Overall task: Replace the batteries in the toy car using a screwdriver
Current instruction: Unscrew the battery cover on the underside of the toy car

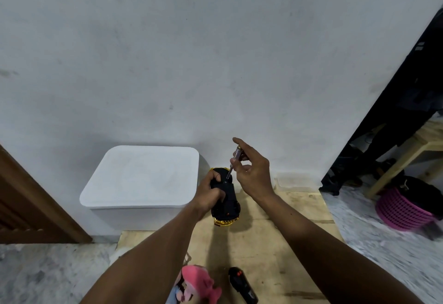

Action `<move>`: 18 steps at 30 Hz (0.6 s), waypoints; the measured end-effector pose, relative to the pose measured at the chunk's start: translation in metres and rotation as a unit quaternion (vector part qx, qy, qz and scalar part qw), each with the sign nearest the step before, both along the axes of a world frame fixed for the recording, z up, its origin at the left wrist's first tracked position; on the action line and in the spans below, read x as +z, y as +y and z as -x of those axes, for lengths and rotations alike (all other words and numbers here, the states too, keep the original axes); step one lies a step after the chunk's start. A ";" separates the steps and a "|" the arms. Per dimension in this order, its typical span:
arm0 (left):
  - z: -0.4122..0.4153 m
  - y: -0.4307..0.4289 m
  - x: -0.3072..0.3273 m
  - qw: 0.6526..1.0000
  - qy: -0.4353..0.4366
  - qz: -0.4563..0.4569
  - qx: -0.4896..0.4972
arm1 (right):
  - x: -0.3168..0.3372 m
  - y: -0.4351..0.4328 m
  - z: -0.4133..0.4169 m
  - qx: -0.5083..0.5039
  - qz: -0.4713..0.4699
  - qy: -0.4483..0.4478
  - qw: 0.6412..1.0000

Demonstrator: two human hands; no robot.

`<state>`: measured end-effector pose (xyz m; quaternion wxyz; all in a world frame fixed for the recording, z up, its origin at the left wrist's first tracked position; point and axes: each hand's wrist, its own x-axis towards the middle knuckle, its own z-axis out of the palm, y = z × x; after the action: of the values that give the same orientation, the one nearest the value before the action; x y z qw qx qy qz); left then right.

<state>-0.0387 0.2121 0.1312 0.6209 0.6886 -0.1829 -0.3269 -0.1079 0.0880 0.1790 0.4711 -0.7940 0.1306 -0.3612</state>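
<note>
The toy car (227, 204) is upside down, its black underside facing up and gold trim showing at both ends. My left hand (208, 192) grips the car's left side and holds it above the wooden board. My right hand (251, 172) pinches a small screwdriver (232, 165) with a clear handle. The screwdriver stands nearly upright, its tip touching the car's underside near the far end. No batteries are visible.
A white lidded box (141, 176) stands left of the car against the wall. A pink plush toy (196, 284) and a black remote control (243, 285) lie on the wooden board (275, 243) near me. A pink basket (402, 208) sits at the right.
</note>
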 end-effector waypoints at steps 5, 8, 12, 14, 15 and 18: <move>0.002 0.001 0.003 1.000 0.007 0.009 0.005 | 0.002 0.003 0.004 0.004 0.017 0.010 1.000; 0.001 0.001 0.003 1.000 0.008 0.013 0.000 | 0.006 0.006 0.006 -0.008 0.029 -0.016 0.999; 0.000 0.003 0.003 1.000 0.003 0.009 0.001 | 0.003 0.001 0.003 -0.003 0.001 -0.017 1.000; -0.001 0.003 0.001 1.000 -0.001 0.007 0.000 | 0.004 -0.002 0.003 0.007 -0.008 -0.003 1.000; -0.001 0.003 0.000 1.000 -0.002 0.007 -0.001 | 0.005 -0.003 0.004 0.011 -0.004 0.004 1.000; -0.001 0.002 -0.001 1.000 0.000 0.008 0.001 | 0.007 -0.002 0.007 0.033 0.016 0.005 0.999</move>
<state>-0.0379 0.2145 0.1304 0.6266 0.6839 -0.1844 -0.3251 -0.1150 0.0859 0.1857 0.4695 -0.8071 0.1012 -0.3434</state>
